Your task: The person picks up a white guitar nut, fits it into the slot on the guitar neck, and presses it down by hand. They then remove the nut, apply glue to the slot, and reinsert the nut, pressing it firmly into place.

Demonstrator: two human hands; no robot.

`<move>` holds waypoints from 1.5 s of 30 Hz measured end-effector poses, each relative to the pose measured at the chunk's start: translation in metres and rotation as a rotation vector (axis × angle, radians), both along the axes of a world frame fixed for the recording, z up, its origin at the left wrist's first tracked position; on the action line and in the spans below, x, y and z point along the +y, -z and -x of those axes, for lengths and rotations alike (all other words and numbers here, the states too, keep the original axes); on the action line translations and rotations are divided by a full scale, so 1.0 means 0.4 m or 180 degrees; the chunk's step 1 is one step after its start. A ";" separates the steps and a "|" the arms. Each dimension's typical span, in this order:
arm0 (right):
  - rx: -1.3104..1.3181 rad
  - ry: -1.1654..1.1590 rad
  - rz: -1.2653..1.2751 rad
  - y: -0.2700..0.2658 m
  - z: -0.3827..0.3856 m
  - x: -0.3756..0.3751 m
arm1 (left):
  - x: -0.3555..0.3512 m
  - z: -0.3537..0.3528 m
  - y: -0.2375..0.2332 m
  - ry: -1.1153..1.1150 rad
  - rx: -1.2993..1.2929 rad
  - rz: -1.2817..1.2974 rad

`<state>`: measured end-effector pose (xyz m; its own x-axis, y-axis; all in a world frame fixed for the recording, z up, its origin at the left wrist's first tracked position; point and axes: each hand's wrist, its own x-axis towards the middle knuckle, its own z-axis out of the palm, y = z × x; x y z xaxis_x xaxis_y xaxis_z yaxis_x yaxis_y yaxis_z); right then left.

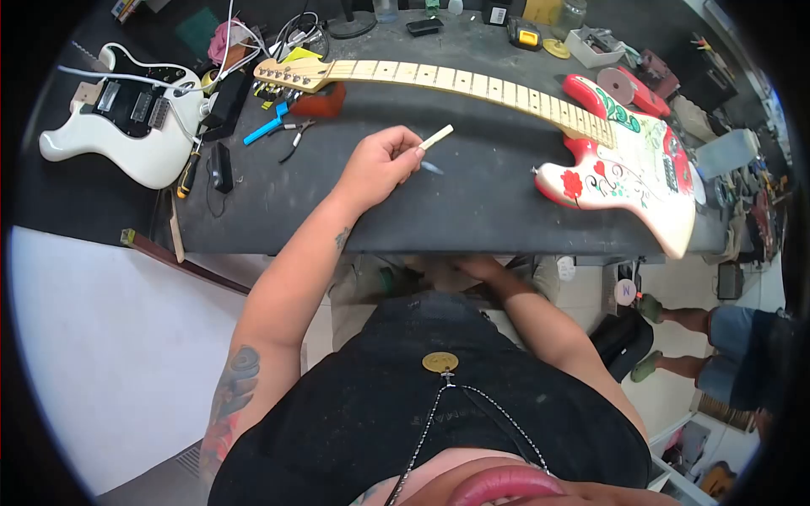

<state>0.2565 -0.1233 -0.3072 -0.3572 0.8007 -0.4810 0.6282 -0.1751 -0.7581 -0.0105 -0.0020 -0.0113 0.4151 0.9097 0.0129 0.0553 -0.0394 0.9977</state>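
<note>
Pinching a pale strip (437, 137) between thumb and fingertips, the left hand (381, 166) hangs over the middle of the dark workbench (472, 211), its other fingers curled in narrow. The strip sticks out to the right and slightly away, clear of the bench top and just near of the guitar neck (456, 81). A small bluish sliver (432, 168) shows just below the strip, close by the fingertips; whether it lies on the bench or is held cannot be told. The right hand (483, 268) is low, under the near edge of the workbench and against the person's lap; that spot is blurred, so how its fingers stand cannot be told. Across the far side of the bench lies a painted guitar (645, 173), white with red flowers, its body at the right and its headstock (291, 74) at the left, with the neck resting on a red block (322, 101). Just near of the headstock sit a blue-handled tool (265, 129) and a pair of pliers (298, 136), and a black box (222, 166) lies near the bench's left edge. At the far left rests a white guitar body (114, 118) with a black pickguard and loose wires over it. A round gold pendant (440, 362) hangs on a chain at the person's chest. Off to the right, beyond the bench, another person's legs (713, 325) stand on the pale floor.
</note>
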 end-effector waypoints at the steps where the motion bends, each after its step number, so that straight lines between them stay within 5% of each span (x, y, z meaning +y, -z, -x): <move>1: -0.0021 0.0015 -0.0001 -0.032 -0.014 -0.033 | -0.009 -0.002 0.003 -0.0030 0.0153 -0.0114; 6: -0.0001 -0.0307 -0.0519 -0.361 -0.042 -0.138 | -0.029 0.000 -0.022 -0.0159 0.0493 -0.0303; 8: 0.0229 -0.0498 -0.0626 -0.577 -0.023 -0.166 | -0.054 0.008 -0.022 -0.0642 0.1035 -0.2038; 12: 0.1329 -0.0100 -0.1916 -0.777 0.012 -0.195 | -0.166 0.007 -0.058 -0.0928 0.0787 -0.3289; 15: 0.0846 0.0637 -0.3472 -0.834 0.043 -0.155 | -0.246 0.017 -0.071 -0.0934 0.0550 -0.3317; 19: 0.1001 0.0772 -0.3722 -0.850 0.099 -0.075 | -0.300 0.045 -0.072 -0.0804 0.0404 -0.2851; 22: 0.0615 0.0117 -0.4185 -0.839 0.135 -0.026 | -0.295 0.053 -0.050 -0.0677 0.0333 -0.2561; 28: 0.0610 -0.0230 -0.4086 -0.818 0.171 0.092 | -0.237 0.072 -0.064 -0.0552 0.0592 -0.2132; 33: 0.0331 -0.0824 -0.4407 -0.906 0.226 0.281 | -0.124 0.148 -0.135 -0.0803 0.1943 -0.2798; 36: 0.0531 -0.0590 -0.4565 -0.966 0.292 0.418 | -0.015 0.216 -0.202 -0.1464 0.1867 -0.2719; 38: 0.0354 0.0132 -0.3980 -0.983 0.327 0.514 | 0.093 0.266 -0.224 -0.1869 0.1679 -0.2478; 42: -0.0190 -0.0109 -0.2825 -0.987 0.357 0.608 | 0.173 0.281 -0.223 -0.2194 0.1453 -0.2369; 45: -0.0340 -0.0030 -0.3563 -0.922 0.368 0.626 | 0.169 0.267 -0.115 -0.2360 0.1383 -0.2370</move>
<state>0.1093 0.1270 0.0616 -0.3656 0.7983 0.4786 0.6969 0.5756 -0.4277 -0.1174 0.0656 0.0349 -0.1210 0.7593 0.6394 0.6474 -0.4278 0.6307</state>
